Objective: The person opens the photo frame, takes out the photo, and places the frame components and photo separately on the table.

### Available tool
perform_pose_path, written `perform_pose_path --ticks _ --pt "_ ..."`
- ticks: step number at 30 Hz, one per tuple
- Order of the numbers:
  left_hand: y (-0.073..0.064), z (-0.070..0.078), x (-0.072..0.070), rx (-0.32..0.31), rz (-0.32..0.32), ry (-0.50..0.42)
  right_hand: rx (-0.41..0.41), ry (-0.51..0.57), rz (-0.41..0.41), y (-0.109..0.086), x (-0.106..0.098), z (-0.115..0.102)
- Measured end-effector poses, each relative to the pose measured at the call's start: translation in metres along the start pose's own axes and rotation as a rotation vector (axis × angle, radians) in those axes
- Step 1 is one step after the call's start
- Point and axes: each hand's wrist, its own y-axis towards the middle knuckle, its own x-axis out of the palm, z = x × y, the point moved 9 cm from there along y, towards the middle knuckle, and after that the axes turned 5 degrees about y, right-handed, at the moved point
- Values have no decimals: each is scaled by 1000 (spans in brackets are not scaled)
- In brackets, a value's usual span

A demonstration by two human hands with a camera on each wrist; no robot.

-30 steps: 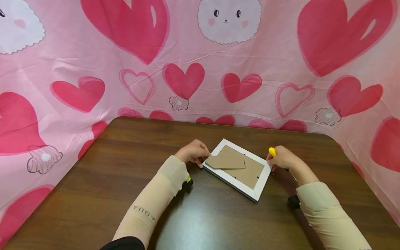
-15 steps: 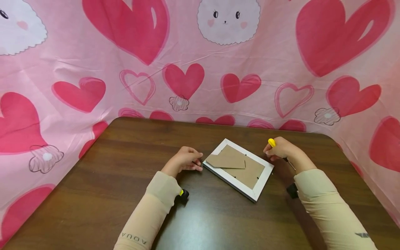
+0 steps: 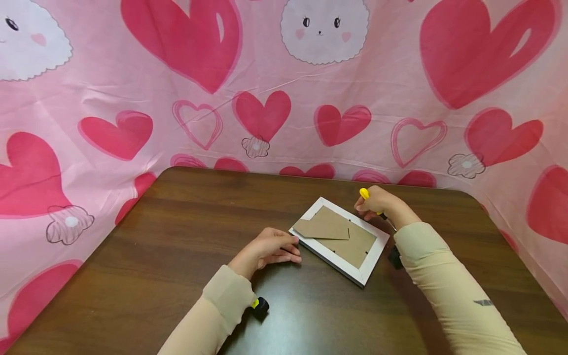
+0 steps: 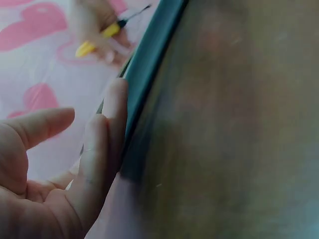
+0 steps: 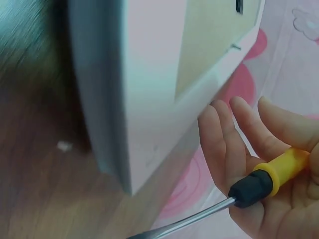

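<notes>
You steady a white picture frame [image 3: 341, 244] lying back side up and askew on a dark wooden table [image 3: 213, 207], just right of centre and between your two hands. Your left hand [image 3: 270, 250] has its fingers extended and thumb held apart, grasping nothing; the fingers lie flat along the frame's side near its left corner. Your right hand [image 3: 377, 202], at the far long edge, keeps a screwdriver [image 5: 251, 188] tucked against the palm by its yellow handle, the metal shank [image 5: 197, 217] pointing back past the wrist, while the other fingers reach toward the frame; whether those fingertips actually touch its rim is hard to say from this angle. A brown backing board [image 3: 364, 241] fills the frame, small dark tabs [image 3: 366, 252] dotting its edges, and a cardboard stand flap [image 3: 321, 230] slants across it, overlapping the white border on the left. Cream sleeves [image 3: 437, 278] cover both your forearms. Behind the table hangs a pink cloth [image 3: 306, 81] printed with red hearts and white, fluffy-edged faces.
</notes>
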Motion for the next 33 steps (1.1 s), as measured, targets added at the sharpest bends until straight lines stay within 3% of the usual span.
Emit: perform_pose_path --ticks 5,12,17,24,33 --pt "1 -6 7 -12 19 -28 -3 -20 -7 8 10 -3" --pt "11 -9 5 -37 85 -93 -16 -113 16 13 16 -7" --pt "19 -7 4 -71 62 -136 -15 -159 28 14 17 -9" --pt "27 -4 3 -100 19 -128 -22 -228 55 13 17 -10" --pt "33 2 -2 -115 20 -96 -9 -195 55 6 17 -6"
